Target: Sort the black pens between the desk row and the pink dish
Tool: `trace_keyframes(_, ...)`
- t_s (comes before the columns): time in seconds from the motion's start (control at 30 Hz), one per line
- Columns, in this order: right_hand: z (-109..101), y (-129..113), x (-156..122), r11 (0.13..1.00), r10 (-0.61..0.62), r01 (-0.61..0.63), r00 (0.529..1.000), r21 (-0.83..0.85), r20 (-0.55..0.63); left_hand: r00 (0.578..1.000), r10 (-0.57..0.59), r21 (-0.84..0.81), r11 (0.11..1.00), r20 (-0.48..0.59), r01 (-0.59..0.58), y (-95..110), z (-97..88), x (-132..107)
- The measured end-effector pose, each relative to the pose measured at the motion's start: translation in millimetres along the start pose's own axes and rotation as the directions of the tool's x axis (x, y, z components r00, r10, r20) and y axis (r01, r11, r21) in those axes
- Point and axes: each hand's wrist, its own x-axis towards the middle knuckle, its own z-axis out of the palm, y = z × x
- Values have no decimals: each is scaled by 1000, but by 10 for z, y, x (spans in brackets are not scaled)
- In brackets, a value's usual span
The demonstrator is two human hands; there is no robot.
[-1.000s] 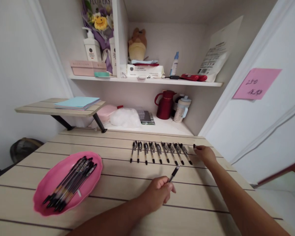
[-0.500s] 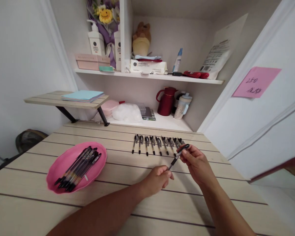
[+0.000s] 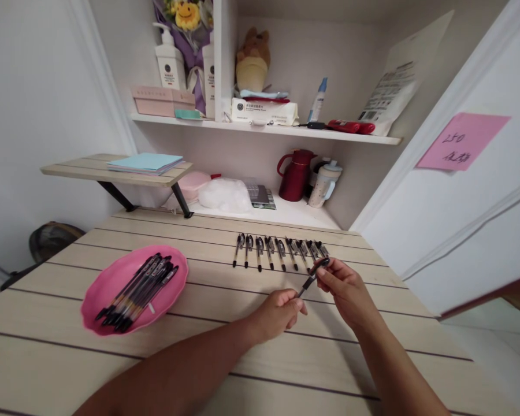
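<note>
Both hands hold one black pen (image 3: 312, 276) above the wooden table (image 3: 225, 358). My left hand (image 3: 278, 314) pinches its lower tip. My right hand (image 3: 345, 289) grips its upper, capped end. Just beyond them, a row of several black pens (image 3: 277, 254) lies side by side on the table. At the left stands a pink oval tray (image 3: 108, 286) with several more black pens (image 3: 138, 292) lying in it.
A small raised wooden shelf (image 3: 91, 170) with blue and pink paper stands at the back left. Behind the table an alcove holds a red jug (image 3: 295, 175), a cup (image 3: 324, 184) and a plastic bag (image 3: 225, 195). A wall with a pink note (image 3: 461, 141) rises at the right.
My right hand left the far end of the pen row and came back to grip the top of the pen that my left hand holds. The view shifted slightly.
</note>
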Motion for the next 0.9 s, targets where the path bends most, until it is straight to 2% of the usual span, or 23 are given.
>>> trace_keyframes(0.27, 58, 60, -50, 993, 116, -111, 983, -47, 142, 1000, 10, -1, 1000, -14, -10, -26, -6, -3)
trace_keyframes(0.6, 129, 109, -80, 992, 123, -119, 982, -37, 145, 994, 59, 70, 996, -96, -53, -109, 22, 28)
trace_keyframes(0.77, 149, 131, -79, 991, 133, -130, 983, -31, 124, 982, 63, 164, 986, -177, -34, -158, 42, 50)
trace_keyframes(0.9, 162, 167, -58, 990, 140, -139, 984, -12, 110, 973, 54, 176, 984, -224, -14, -172, 62, 70)
